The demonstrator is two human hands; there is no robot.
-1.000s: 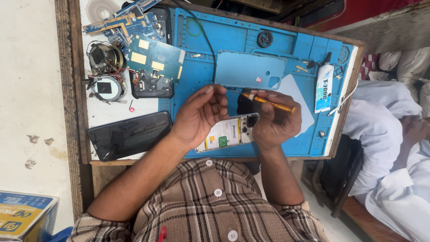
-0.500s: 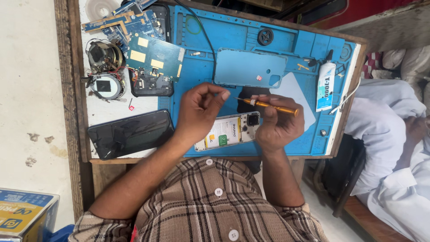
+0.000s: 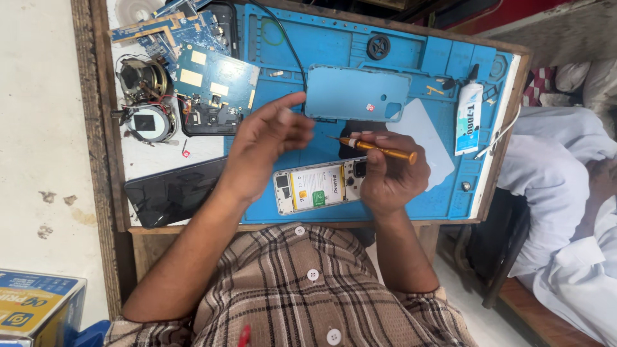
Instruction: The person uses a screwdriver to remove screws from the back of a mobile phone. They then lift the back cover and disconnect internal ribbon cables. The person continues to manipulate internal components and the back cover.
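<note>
from my remote view i logged the opened phone (image 3: 319, 187) lying face down, back removed, on the blue work mat (image 3: 411, 58), close to the mat's near edge; i took this phone as the reference for everything else. the right hand (image 3: 389, 173) rested on the phone's camera end, covering part of it, with thumb and fingers pinched around an orange-handled screwdriver (image 3: 379, 149) held nearly level above that end, tip pointing toward the left hand. the left hand (image 3: 260, 148) hovered above and to the far left of the phone, not touching it, fingers loosely curled with the thumb raised and apart; the fingertips were blurred, so i could not tell whether anything small sat between them. just beyond the phone, farther from the person, lay the light blue back cover (image 3: 357, 93), flat on the mat and apart from both hands. to the right of the phone, past the right hand, lay a pale plastic card (image 3: 434, 144), and beyond it a white glue tube (image 3: 469, 119) with a black cap. left of the phone, off the mat on the white bench surface, lay a dark screen panel (image 3: 173, 191). farther left and beyond it sat a circuit board (image 3: 215, 87) and a small speaker (image 3: 143, 77) with loose wires.
</note>
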